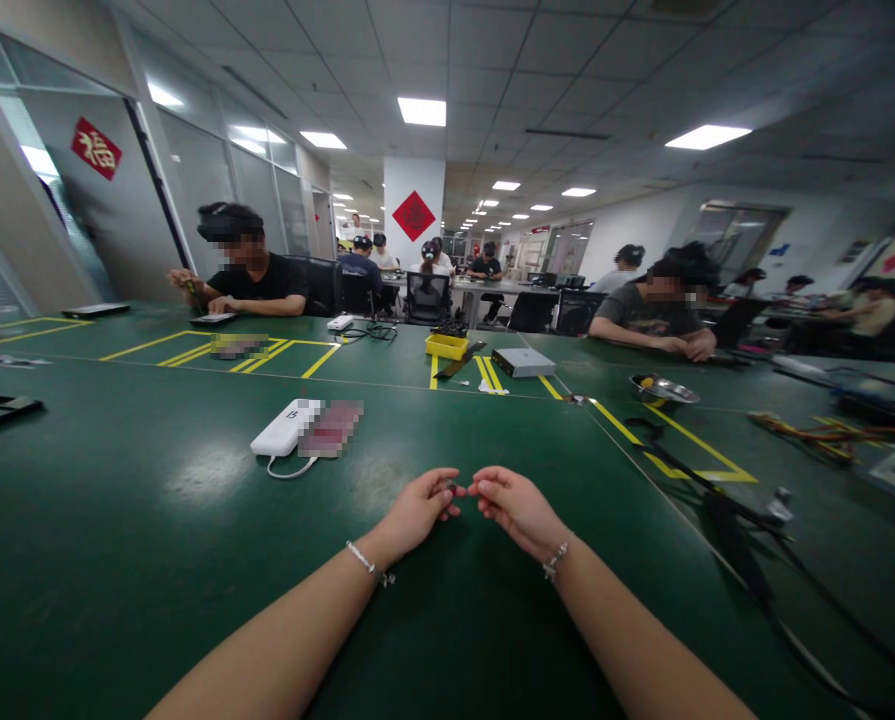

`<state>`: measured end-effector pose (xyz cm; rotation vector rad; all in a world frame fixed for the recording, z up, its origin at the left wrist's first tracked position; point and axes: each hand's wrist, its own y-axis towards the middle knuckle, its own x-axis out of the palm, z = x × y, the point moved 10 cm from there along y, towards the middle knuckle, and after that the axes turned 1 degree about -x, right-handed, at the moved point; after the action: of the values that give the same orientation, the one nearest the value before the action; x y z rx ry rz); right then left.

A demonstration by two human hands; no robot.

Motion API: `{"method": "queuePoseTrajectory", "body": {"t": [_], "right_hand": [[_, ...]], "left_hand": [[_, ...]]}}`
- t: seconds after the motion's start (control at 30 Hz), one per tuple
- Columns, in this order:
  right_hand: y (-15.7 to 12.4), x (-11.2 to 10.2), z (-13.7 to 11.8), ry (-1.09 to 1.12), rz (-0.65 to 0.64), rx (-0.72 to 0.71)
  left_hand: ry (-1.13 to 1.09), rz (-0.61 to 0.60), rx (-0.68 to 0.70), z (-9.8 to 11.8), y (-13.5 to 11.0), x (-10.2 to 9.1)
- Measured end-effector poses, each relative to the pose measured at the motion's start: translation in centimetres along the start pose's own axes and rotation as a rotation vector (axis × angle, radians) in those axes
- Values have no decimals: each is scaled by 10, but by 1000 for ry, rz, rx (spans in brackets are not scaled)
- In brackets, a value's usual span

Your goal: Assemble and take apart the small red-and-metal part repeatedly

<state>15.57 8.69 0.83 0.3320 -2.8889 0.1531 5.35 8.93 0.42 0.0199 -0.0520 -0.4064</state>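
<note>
A small dark object point(452, 488), too tiny to identify, is pinched between thumb and fingers of the left hand point(415, 512), over the green table point(154, 560). Just beside it are the right hand's point(523, 508) bent fingers; whether they grip anything, I cannot tell. Beyond lies a white power bank point(282, 432) with black characters, possibly "13"; farther back, a red diamond sign point(97, 148) reads "福".
</note>
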Motion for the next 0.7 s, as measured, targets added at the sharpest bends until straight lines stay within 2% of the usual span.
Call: {"method": "queuePoseTrajectory", "body": {"t": [0.1,0.23,0.57,0.7], "right_hand": [[1,6,10,76,-51,15],[5,3,19,144,-71,47],[3,3,21,169,-79,79],[1,8,21,150,-118,101]], "left_hand": [[-14,8,32,1,0,0],[-28,51,37,-1,2,-4],[58,108,61,3,1,-8],[5,68,59,3,1,-4]]}}
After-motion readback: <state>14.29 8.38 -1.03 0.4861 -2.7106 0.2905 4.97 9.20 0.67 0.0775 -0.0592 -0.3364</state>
